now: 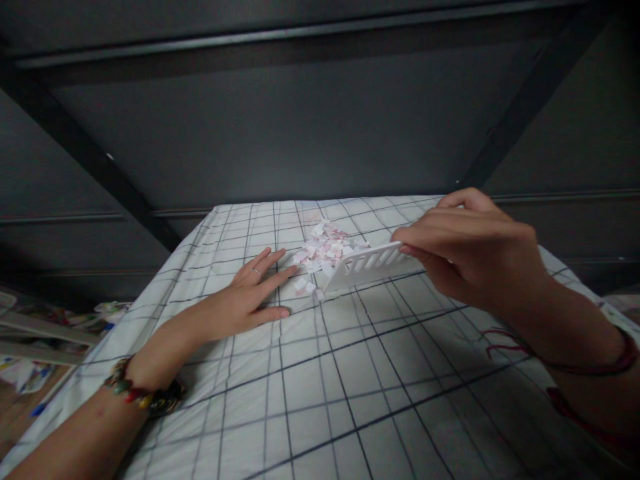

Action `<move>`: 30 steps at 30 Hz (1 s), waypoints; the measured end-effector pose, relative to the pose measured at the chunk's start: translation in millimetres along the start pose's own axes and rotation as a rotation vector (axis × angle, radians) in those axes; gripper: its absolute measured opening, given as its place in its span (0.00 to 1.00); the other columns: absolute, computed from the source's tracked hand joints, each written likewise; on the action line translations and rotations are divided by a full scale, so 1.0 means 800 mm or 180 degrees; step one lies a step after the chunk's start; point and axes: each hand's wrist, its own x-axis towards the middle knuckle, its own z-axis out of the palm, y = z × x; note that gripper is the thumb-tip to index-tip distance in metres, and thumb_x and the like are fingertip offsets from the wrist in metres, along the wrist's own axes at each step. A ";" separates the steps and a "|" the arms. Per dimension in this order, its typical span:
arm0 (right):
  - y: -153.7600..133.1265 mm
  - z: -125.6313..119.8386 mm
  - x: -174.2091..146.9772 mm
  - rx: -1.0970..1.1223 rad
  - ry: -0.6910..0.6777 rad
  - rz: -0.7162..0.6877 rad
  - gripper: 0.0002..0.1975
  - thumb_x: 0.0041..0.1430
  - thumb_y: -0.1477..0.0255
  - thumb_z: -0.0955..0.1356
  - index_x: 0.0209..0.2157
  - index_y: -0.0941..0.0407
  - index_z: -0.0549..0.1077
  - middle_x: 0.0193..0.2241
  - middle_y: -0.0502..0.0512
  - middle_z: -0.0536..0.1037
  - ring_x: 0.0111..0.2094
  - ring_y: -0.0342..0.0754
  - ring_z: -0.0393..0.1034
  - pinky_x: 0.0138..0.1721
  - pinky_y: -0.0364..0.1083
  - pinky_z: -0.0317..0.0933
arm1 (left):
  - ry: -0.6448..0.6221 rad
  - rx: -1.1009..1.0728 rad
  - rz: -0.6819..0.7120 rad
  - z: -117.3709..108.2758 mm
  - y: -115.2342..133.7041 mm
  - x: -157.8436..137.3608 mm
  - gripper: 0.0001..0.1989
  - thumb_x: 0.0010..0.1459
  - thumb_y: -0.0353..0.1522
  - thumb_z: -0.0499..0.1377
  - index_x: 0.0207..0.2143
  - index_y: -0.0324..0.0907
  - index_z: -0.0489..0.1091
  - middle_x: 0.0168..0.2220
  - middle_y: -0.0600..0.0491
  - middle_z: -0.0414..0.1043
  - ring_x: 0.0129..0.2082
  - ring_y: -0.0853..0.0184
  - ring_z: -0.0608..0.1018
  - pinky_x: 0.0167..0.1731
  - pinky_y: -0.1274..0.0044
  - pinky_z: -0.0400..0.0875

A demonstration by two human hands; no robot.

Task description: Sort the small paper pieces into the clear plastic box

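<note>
A heap of small torn paper scraps (324, 247), white and pale pink, lies toward the far end of the checked cloth. Between my right thumb and fingers is one end of a flat white slotted plastic piece (370, 269), tilted on edge, its far end against the near right side of the heap. My right hand (465, 250) is closed on it, a little above the cloth. On the left, my left hand (255, 290) rests flat with fingers spread, the fingertips close to the scraps. A few loose scraps (307, 288) lie between that hand and the plastic piece.
The white cloth (300, 393) with dark grid lines covers the table. A dark panelled wall (310, 127) stands at its far edge. Low at the left, a pale shelf or rack (45, 331) holds assorted items beside the table.
</note>
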 end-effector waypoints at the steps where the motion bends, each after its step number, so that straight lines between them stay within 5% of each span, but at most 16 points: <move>1: -0.003 0.001 0.000 0.0053 -0.0024 0.0003 0.09 0.59 0.82 0.63 0.28 0.54 0.68 0.21 0.44 0.71 0.23 0.40 0.62 0.35 0.45 0.57 | 0.0008 0.0005 0.0017 0.000 0.000 0.000 0.32 0.68 0.50 0.45 0.68 0.44 0.47 0.70 0.42 0.32 0.68 0.47 0.40 0.63 0.56 0.43; 10: -0.017 0.002 0.002 0.0208 -0.0006 0.0030 0.08 0.59 0.83 0.64 0.34 0.54 0.67 0.24 0.45 0.75 0.26 0.40 0.66 0.37 0.46 0.60 | 0.0139 -0.0013 0.0144 -0.002 0.002 0.003 0.30 0.67 0.48 0.49 0.66 0.44 0.54 0.70 0.44 0.37 0.68 0.48 0.42 0.64 0.56 0.43; 17: -0.008 0.004 -0.001 -0.0108 -0.0093 -0.0086 0.08 0.58 0.82 0.63 0.34 0.55 0.68 0.22 0.46 0.74 0.24 0.42 0.64 0.35 0.47 0.59 | 0.0155 -0.0140 0.0578 -0.019 0.015 0.011 0.16 0.66 0.38 0.56 0.55 0.53 0.70 0.69 0.53 0.41 0.68 0.53 0.45 0.64 0.57 0.40; 30: -0.010 0.003 -0.001 -0.0011 -0.0050 0.0078 0.10 0.58 0.81 0.61 0.33 0.52 0.68 0.23 0.45 0.75 0.25 0.44 0.66 0.35 0.48 0.59 | 0.0354 -0.0065 0.0644 -0.022 0.017 0.012 0.15 0.68 0.38 0.53 0.53 0.48 0.72 0.67 0.48 0.49 0.67 0.55 0.49 0.64 0.59 0.45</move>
